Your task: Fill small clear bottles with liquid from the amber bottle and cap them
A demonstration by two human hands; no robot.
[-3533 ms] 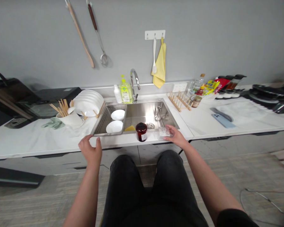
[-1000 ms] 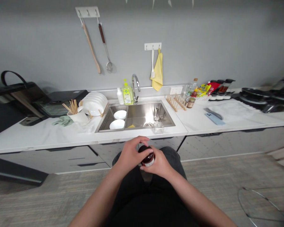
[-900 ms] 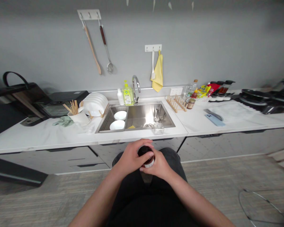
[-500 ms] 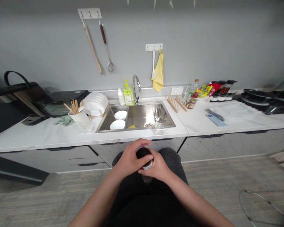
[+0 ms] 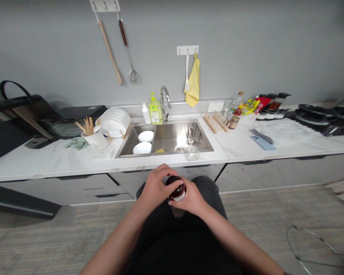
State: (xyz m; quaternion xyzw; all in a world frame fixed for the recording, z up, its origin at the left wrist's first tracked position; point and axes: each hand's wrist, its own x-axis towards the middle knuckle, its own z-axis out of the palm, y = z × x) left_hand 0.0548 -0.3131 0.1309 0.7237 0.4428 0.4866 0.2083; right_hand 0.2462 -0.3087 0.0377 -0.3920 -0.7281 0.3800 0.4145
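A small dark-red jar (image 5: 178,194) with a white label is held between my two hands, in front of the counter's front edge and above my lap. My right hand (image 5: 191,198) wraps round its body from the right side. From the left, my left hand (image 5: 157,187) grips the dark lid (image 5: 172,179), fingers curled over the far side and thumb lying across the near side. Part of the lid and most of the jar's lower body are hidden by the fingers. I cannot tell whether the lid is loose.
Beyond my hands is a steel sink (image 5: 174,131) holding two white bowls (image 5: 142,148), with a faucet (image 5: 165,103) behind. Plates (image 5: 113,122) and a chopstick holder (image 5: 95,138) stand left. On the right are a wooden rack (image 5: 216,122), another jar (image 5: 233,122) and a phone (image 5: 263,143).
My left fingers have shifted on the lid, and more of the jar's dark side and label shows. Both hands stay on the jar. My view has tilted slightly downward.
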